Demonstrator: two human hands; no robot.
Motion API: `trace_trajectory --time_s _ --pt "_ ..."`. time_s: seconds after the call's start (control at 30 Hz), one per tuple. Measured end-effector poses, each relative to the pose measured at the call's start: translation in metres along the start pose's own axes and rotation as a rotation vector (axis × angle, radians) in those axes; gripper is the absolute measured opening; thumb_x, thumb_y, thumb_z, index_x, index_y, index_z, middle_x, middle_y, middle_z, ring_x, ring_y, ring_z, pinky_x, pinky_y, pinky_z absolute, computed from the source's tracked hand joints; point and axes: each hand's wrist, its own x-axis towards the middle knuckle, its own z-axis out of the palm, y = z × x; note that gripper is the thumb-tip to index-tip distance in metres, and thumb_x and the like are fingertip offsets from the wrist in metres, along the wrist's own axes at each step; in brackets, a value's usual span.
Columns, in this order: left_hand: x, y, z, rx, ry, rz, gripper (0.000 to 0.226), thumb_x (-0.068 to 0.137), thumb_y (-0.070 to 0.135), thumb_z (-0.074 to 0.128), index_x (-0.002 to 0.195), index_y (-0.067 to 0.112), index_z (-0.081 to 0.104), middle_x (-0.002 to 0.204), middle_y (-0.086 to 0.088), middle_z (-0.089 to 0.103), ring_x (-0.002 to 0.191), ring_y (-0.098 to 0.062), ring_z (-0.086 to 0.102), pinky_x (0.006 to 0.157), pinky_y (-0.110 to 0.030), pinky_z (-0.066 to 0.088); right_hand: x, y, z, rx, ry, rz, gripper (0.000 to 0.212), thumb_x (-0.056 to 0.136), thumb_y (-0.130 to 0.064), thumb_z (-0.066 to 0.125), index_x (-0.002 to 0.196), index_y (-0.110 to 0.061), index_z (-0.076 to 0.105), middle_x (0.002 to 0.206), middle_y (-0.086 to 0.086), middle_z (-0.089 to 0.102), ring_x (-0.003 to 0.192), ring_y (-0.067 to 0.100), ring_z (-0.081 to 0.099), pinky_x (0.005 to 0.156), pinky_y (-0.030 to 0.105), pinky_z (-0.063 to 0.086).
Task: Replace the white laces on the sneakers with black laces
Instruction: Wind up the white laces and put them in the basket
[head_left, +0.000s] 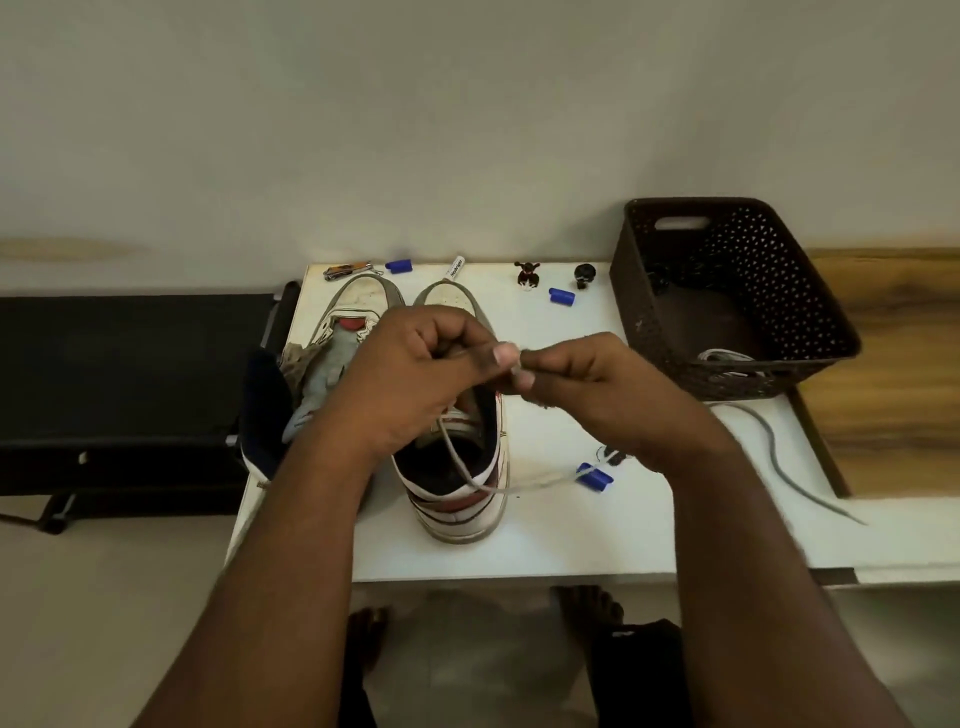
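Both hands, left hand (415, 364) and right hand (582, 384), pinch the white lace (470, 475) above the right sneaker (462, 499) on the counter (561, 551); pull steadily upward so it slides free of the eyelets without snagging.

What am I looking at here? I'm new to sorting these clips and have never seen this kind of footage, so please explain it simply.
There is no machine: a person wears a camera on the head, looking down at their own arms. The single picture is that head view. The left hand and right hand meet above the right sneaker, both pinching a white lace with their fingers. The lace trails from the shoe across the white table. A left sneaker stands beside it. Also there: a dark basket, a grey lace trailing beside the basket, and small blue caps.
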Motion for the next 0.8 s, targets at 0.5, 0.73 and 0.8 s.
trace_trajectory --time_s 0.5,0.73,0.8 --pt "0.001 0.003 0.011 0.081 -0.142 -0.01 0.011 0.088 0.027 0.068 0.082 0.018 0.072 0.077 -0.016 0.067 0.064 -0.017 0.057 0.065 -0.024 0.046 -0.003 -0.008 -0.012 0.41 0.399 -0.277 0.024 0.096 -0.01 0.051 0.113 -0.009 0.068 0.11 0.003 0.071 0.109 0.014 0.065 0.091 0.028 0.05" --pt "0.004 0.001 0.009 0.006 0.023 0.099 0.01 0.082 0.017 0.074 0.073 0.019 0.071 0.064 -0.003 0.066 0.058 -0.009 0.056 0.057 -0.019 0.044 -0.013 -0.008 -0.013 0.147 -0.197 0.071 0.021 0.095 -0.01 0.054 0.105 -0.01 0.072 0.096 0.002 0.075 0.09 0.009 0.07 0.075 0.018 0.053" --pt "0.005 0.001 0.014 -0.047 0.049 0.1 0.011 0.082 0.024 0.07 0.071 0.023 0.069 0.064 0.006 0.065 0.06 -0.006 0.057 0.059 -0.02 0.047 -0.015 -0.01 -0.013 0.475 -0.333 -0.016 0.024 0.093 -0.011 0.055 0.111 -0.004 0.069 0.102 0.013 0.073 0.099 0.023 0.069 0.085 0.028 0.054"
